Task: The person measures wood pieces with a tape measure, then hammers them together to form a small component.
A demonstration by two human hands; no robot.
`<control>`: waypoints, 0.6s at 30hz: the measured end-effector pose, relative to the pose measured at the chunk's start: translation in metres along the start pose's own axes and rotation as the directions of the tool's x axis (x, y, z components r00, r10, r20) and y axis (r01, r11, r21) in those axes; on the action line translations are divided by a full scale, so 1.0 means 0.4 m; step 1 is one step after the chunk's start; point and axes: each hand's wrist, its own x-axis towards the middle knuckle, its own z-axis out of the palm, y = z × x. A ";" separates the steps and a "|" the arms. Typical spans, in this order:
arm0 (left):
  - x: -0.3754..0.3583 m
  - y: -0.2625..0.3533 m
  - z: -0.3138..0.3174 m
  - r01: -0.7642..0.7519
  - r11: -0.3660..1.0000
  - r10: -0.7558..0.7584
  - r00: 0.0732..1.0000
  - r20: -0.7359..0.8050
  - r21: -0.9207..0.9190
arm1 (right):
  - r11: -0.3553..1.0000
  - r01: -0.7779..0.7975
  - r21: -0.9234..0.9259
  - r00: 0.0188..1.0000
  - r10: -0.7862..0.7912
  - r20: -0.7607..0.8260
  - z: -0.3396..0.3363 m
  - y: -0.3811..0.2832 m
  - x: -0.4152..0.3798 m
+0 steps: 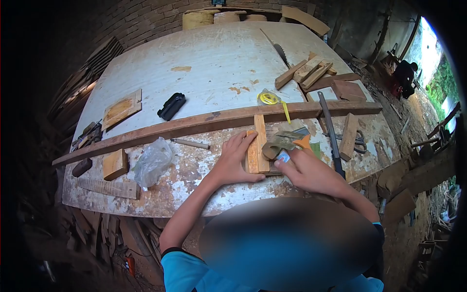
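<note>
My left hand (234,158) is closed around the left side of a small wooden block (252,158), with its thumb stretched along the near edge. A narrow light strip of wood (260,138) stands against the block's right side. My right hand (311,173) is closed just to the right of it, by a brownish, rounded piece (276,145) with a blue-and-white patch. What exactly the right fingers grip I cannot make out. Beyond this hand lies an orange-and-grey item (304,142), partly covered.
A long wooden beam (185,127) crosses the worktable (194,63). Near it lie a yellow tape measure (268,99), a black case (171,106), a plastic bag (153,163), a wooden cube (115,165), a dark metal bar (331,131), scissors (360,142) and a saw (280,52).
</note>
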 end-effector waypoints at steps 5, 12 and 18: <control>0.001 0.008 0.004 -0.004 0.999 0.004 1.000 0.000 -0.039 | 0.999 0.044 0.017 0.999 -0.044 -0.015 0.016 0.046 0.012; -0.002 0.008 0.009 0.055 0.994 -0.049 0.997 0.059 -0.092 | 0.988 -0.090 0.125 0.994 0.082 0.065 -0.005 0.017 0.006; 0.004 0.007 0.005 0.077 0.991 -0.067 0.994 0.089 -0.111 | 0.992 0.080 0.098 0.991 -0.068 -0.117 0.003 0.023 -0.004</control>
